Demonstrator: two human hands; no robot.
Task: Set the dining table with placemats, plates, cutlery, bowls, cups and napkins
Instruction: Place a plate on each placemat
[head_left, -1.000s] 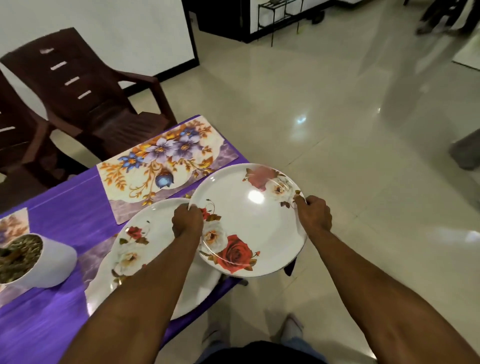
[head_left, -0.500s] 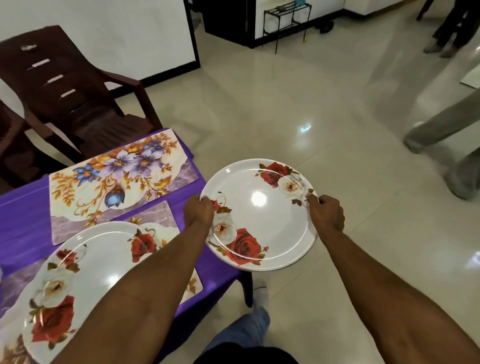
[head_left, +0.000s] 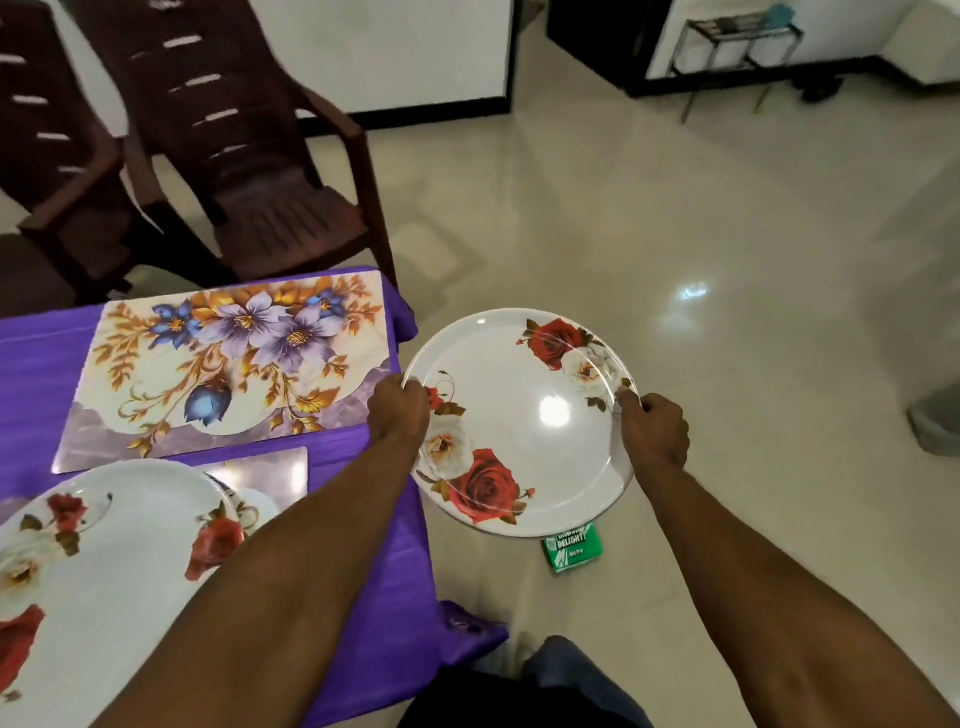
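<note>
While gripped at opposite rims by left hand (head_left: 399, 410) and right hand (head_left: 655, 431), rose plate (head_left: 524, 421) half-hiding green packet (head_left: 571, 555); fingers curled under, mostly unseen.

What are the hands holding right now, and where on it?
Both hands hold one rose-patterned plate by opposite rim edges: left hand, right hand.

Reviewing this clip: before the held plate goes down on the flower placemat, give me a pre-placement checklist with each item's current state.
1. Left hand grips the held plate at its rim: ok.
2. Right hand grips the opposite rim: ok.
3. Plate roughly level: ok.
4. Plate over the table: not ok; it hangs over the floor.
5. Flower placemat bare and flat: ok.
6. Second plate apart from that mat: ok.
</note>
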